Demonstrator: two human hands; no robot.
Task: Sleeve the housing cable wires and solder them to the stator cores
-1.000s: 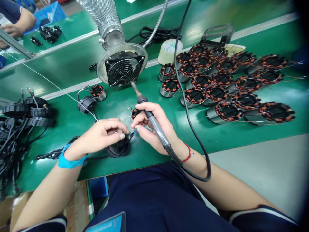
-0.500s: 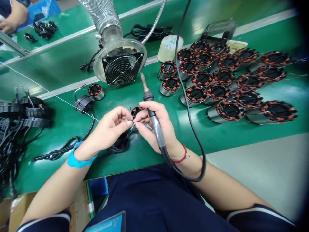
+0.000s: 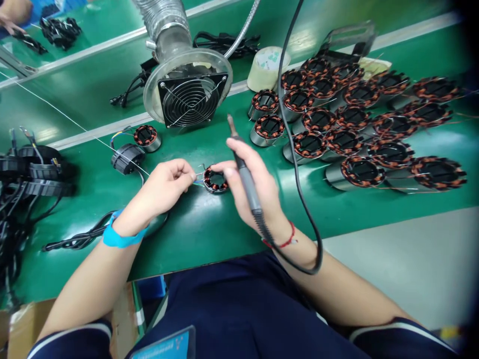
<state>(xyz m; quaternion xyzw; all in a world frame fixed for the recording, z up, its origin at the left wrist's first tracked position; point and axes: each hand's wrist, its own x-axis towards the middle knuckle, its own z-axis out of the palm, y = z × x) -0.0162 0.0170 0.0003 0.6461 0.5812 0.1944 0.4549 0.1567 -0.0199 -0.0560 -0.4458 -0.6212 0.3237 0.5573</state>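
My left hand (image 3: 166, 187) is closed in a pinch on thin coloured wires (image 3: 199, 183). These wires run to a copper-wound motor stator (image 3: 215, 183) on the green bench in front of me. My right hand (image 3: 260, 192) holds a soldering iron (image 3: 246, 182) by its grey grip, with the bare tip pointing up and away. The right forefinger and thumb reach the stator's right edge; whether they touch it I cannot tell. A black cord loops from the iron's end past my right wrist.
A round fume-duct fan (image 3: 190, 102) hangs ahead. Many wound stators (image 3: 361, 172) stand at right, beside a tape roll (image 3: 267, 70). Left are another stator (image 3: 147, 138), a black motor cap (image 3: 127, 158) and piled corded caps (image 3: 45, 172). A co-worker's hand (image 3: 9, 22) shows top left.
My hands have moved apart; the right one has shifted from the wire ends to the stator's right side with the iron. The black cap under my hands no longer shows.
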